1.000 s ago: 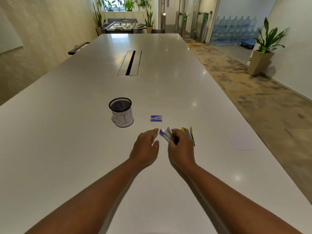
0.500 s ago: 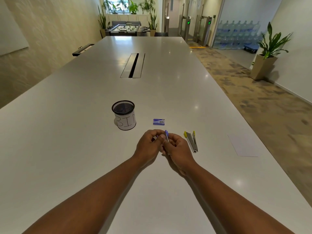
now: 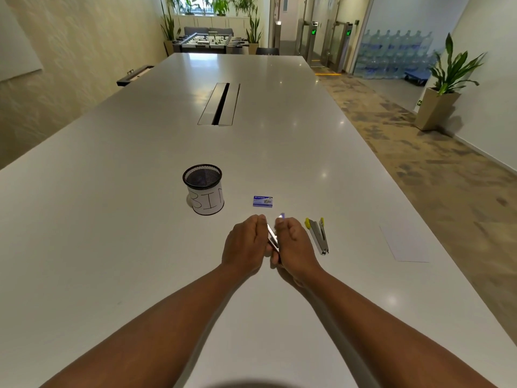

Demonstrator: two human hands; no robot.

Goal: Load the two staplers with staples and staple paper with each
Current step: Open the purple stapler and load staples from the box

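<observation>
Left hand, right hand: both grips closed on purple-tipped stapler above bench; yellow-tipped stapler just right.

Most of the purple-tipped stapler hidden between the hands, its tip motion-blurred; staple box print illegible.

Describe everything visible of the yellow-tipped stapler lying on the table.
The yellow-tipped stapler is small and slim, of bare silvery metal, with yellow caps on its two far ends. Its arms splay apart at that end and meet at the near one. It lies flat on the white table, just right of the right hand, untouched by it, with the paper sheet farther right.
</observation>
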